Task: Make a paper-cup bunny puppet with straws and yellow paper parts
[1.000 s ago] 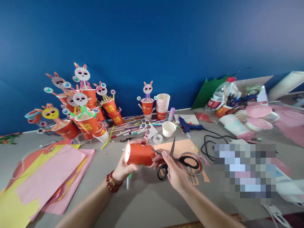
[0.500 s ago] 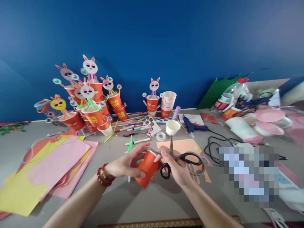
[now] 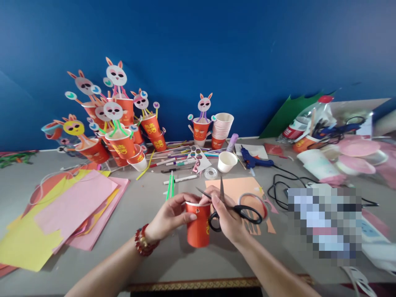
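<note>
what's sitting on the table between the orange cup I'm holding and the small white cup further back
In the head view, between the orange cup and the white cup lie a tape roll and the near corner of an orange paper sheet.

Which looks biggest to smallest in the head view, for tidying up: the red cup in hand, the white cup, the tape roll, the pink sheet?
1. pink sheet
2. red cup, though it is nearest the camera
3. white cup
4. tape roll

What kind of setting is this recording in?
Likely a craft table: finished bunny cups by a blue wall, coloured paper sheets, a glue gun, and scissors beside a red cup.
</note>
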`<state>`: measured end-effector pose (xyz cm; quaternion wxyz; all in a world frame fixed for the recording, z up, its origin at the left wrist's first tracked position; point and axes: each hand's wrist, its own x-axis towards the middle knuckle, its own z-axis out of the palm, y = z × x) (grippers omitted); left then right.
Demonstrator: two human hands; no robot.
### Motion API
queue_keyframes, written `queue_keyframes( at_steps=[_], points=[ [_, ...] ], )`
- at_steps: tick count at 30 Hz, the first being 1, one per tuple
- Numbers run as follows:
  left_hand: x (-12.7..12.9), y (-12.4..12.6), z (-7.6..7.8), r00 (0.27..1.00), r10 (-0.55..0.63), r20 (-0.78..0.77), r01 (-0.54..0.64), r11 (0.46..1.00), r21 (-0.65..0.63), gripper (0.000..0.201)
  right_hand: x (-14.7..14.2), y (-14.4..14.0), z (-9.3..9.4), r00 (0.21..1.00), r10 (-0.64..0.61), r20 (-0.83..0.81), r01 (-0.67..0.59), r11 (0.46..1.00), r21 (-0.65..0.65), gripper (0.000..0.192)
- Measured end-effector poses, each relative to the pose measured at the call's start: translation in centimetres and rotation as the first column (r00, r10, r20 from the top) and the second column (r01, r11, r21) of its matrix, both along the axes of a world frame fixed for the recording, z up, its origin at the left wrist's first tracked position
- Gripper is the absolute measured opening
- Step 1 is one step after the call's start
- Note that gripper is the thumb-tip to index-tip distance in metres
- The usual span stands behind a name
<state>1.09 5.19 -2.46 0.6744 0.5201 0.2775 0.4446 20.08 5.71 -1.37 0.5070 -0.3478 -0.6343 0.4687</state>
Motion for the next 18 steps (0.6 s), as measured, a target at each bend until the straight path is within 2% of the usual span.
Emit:
queue_keyframes(
  at_steps=[5, 13, 18],
  points=[
    [-0.71, 0.09, 0.31, 0.985, -0.030, -0.173, 0.038, 0.998, 0.042, 0.018, 0.09, 0.14, 0.29, 1.000, 0.020, 0.001, -0.020, 0.997, -0.069, 0.044],
    [-0.62, 0.18, 0.65, 0.982, -0.114, -0.151, 0.109, 0.993, -0.042, 0.016, 0.19, 0.10, 0.22, 0.998, 0.052, -0.019, -0.054, 0.990, -0.133, 0.044],
    [-0.63, 0.24, 0.38, 0.979, -0.116, -0.165, 0.118, 0.993, -0.002, 0.016, 0.20, 0.24, 0.10, 0.998, 0.055, -0.042, -0.061, 0.987, -0.147, 0.044]
  ],
)
